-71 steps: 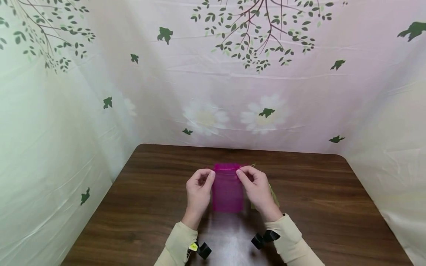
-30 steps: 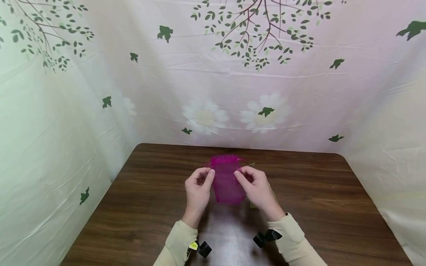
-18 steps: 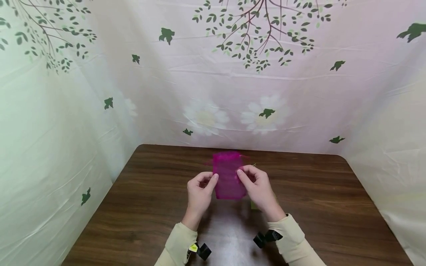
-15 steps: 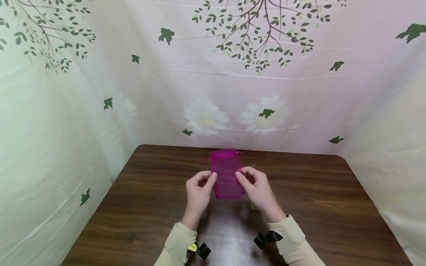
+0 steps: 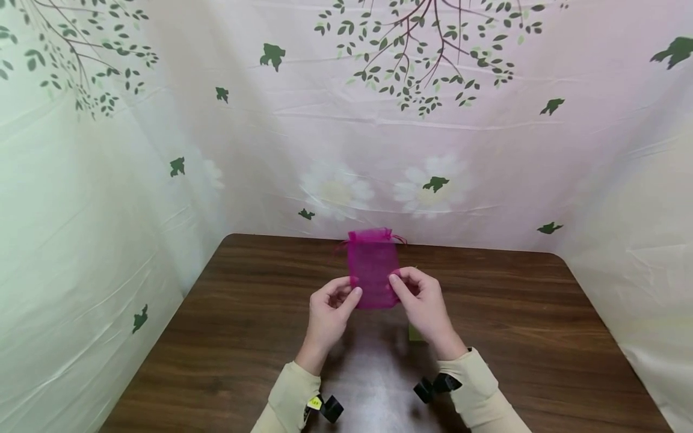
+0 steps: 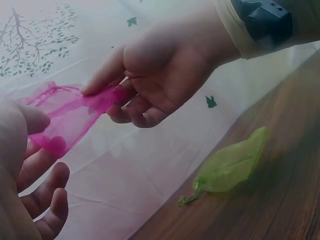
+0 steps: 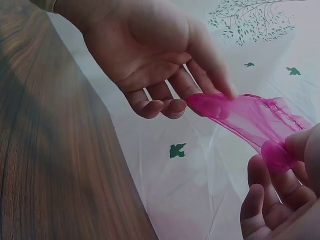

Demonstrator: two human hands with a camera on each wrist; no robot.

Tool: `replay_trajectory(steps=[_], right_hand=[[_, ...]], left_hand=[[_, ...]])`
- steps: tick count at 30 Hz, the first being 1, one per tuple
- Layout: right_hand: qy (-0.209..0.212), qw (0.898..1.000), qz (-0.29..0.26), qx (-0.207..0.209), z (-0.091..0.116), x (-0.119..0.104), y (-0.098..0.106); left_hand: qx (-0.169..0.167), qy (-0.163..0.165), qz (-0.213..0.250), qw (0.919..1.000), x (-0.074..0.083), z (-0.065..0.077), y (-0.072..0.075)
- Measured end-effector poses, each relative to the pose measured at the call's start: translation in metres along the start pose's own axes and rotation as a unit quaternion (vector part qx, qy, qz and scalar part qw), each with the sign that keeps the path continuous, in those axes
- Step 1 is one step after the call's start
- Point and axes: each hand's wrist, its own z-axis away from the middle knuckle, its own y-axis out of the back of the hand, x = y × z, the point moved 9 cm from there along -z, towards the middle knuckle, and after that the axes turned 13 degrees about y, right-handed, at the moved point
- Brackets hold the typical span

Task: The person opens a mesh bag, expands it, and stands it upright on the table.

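A sheer magenta drawstring pouch (image 5: 372,264) is held up above the table, its gathered top and cords pointing away. My left hand (image 5: 329,316) pinches its left edge between thumb and forefinger, low on the pouch. On the opposite edge my right hand (image 5: 428,304) does the same. In the left wrist view the pouch (image 6: 70,112) stretches between both hands, and the other fingers curl loosely clear of it. A yellow-green sheer pouch (image 6: 232,167) lies on the table, mostly hidden beneath my right hand in the head view.
The dark brown wooden table (image 5: 243,337) extends around both hands. Pale fabric curtains (image 5: 373,144) printed with leaves, birds and flowers hang behind it and on both sides. Black wrist cameras (image 5: 331,409) sit at both cuffs.
The magenta pouch has shifted upward and away, and its top now reaches the table's far edge. Both hands grip it closer to its bottom than before. The green pouch is more covered.
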Motion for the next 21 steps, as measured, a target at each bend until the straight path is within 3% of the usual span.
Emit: replay_trajectory(steps=[11, 17, 21], right_hand=[[-0.008, 0.999, -0.031, -0.044, 0.0011, 0.0006, -0.0047], [0.024, 0.998, -0.025, -0.047, 0.0006, -0.0051, -0.0051], [0.022, 0.999, -0.021, -0.036, 0.0012, -0.0056, -0.0037]], left_hand=[[0.047, -0.014, -0.003, 0.9988, 0.0019, -0.0054, 0.0085], [0.046, -0.029, 0.008, 0.9985, 0.0038, -0.0053, 0.0092], [0.028, -0.037, 0.014, 0.9988, 0.0063, -0.003, 0.0068]])
